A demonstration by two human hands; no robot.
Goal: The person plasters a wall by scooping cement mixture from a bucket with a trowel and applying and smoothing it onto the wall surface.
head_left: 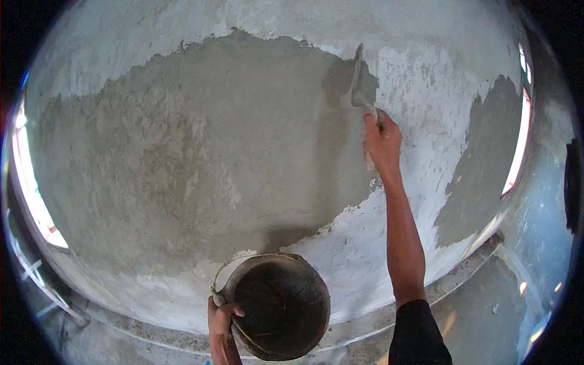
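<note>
My right hand [383, 145] is closed around the handle of a trowel [359, 82], its blade against the wall at the right edge of a patch of wet grey plaster [255, 134]. Low in front of the wall, my left hand [221, 319] grips the rim of a round dark bucket [325, 298] on its left side. The bucket's thin handle [234, 260] loops up beside that hand. Inside, the bucket looks dark, with a little reddish streaking; I cannot make out how much it holds.
Whitish bare wall [420, 115] lies right of the wet patch, with another grey plaster patch [474, 164] beyond it. Bright openings [33, 176] stand at both sides. A ledge [450, 280] runs along the wall's foot, and pale bars [39, 277] show at lower left.
</note>
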